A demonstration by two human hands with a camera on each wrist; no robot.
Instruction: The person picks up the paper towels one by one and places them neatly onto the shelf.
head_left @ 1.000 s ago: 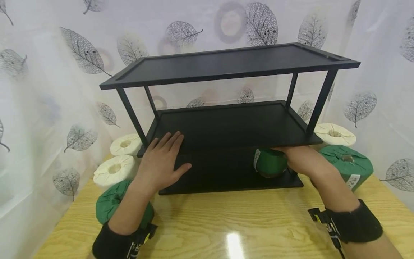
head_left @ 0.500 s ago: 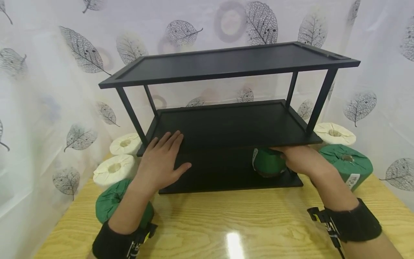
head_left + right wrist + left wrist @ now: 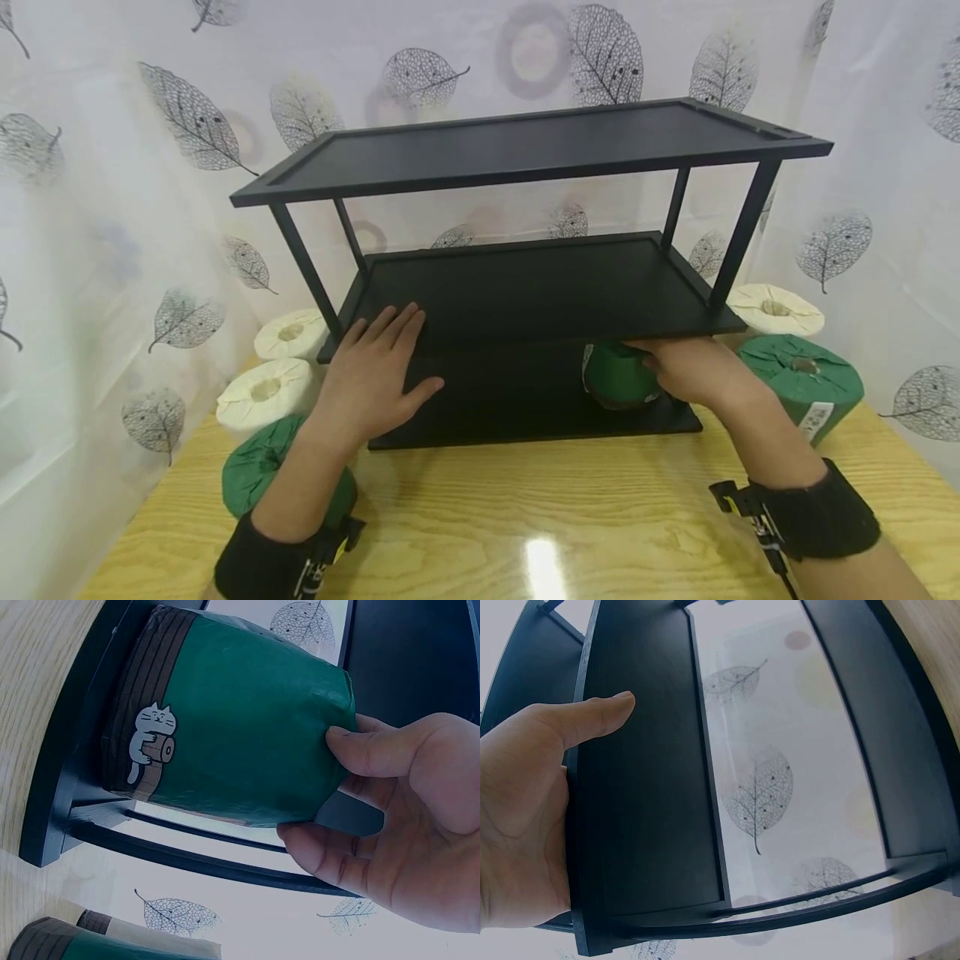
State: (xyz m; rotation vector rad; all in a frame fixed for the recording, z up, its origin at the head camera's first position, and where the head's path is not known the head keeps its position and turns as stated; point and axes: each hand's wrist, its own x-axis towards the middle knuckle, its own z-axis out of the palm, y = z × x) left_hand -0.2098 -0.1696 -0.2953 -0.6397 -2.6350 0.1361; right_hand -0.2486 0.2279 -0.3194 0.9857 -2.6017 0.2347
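Note:
A black three-tier shelf (image 3: 517, 287) stands on the wooden table. On the middle tier's front left part lies my left hand (image 3: 372, 371), its fingers straight and its thumb spread to the side; the left wrist view shows the thumb (image 3: 604, 718) over the black board. Under that tier, my right hand (image 3: 693, 367) holds a green-wrapped toilet paper roll (image 3: 621, 377) by its upper end. Thumb and fingertips pinch the wrapper's top in the right wrist view, where the roll (image 3: 247, 727) stands at the bottom tier, a printed cat on its side. The middle tier hides the roll's top from above.
Left of the shelf are two cream-wrapped rolls (image 3: 266, 392) and a green roll (image 3: 258, 467), partly behind my left forearm. At the right stand another green roll (image 3: 806, 379) and a cream roll (image 3: 776, 310). A leaf-patterned curtain (image 3: 480, 67) hangs behind.
The held toilet paper roll has shifted slightly left along the bottom tier, my right hand moving with it. My left hand and the shelf have stayed in place.

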